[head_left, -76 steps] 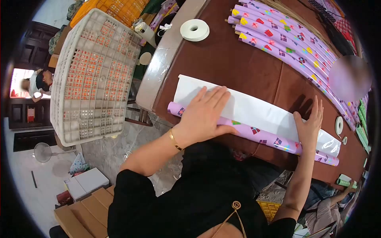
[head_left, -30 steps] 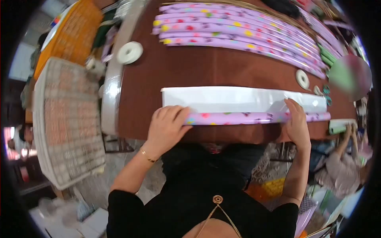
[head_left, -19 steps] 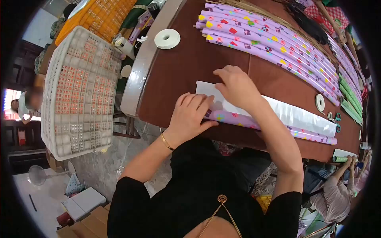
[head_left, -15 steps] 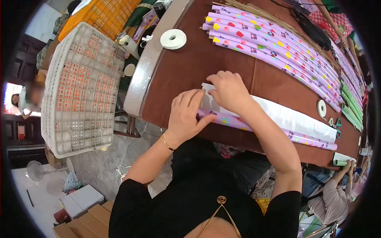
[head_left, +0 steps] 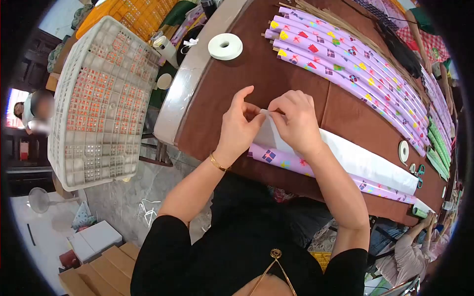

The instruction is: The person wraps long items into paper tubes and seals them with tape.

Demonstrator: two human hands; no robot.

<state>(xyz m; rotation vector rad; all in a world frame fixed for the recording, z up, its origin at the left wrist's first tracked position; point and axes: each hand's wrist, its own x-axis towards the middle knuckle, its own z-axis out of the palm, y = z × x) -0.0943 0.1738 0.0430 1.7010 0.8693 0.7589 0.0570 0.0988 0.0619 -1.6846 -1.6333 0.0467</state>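
A sheet of wrapping paper lies along the front of the brown table, white side up, with a purple gift-patterned rolled edge nearest my body. My left hand is at the sheet's left end, thumb and fingertips pinched at its upper corner. Beside it my right hand pinches the same corner, fingers curled and fingertips almost touching those of the left. Whether a small strip sits between the fingertips is too small to tell.
Several purple patterned rolls lie across the back of the table, with green rolls farther right. A white tape roll sits at the back left. Scissors and another tape roll lie right. A white crate stands left; people work nearby.
My left hand has lifted off the paper's left end and turned to pinch at its upper corner. My right fingers have closed in a pinch beside it. The view has shifted slightly.
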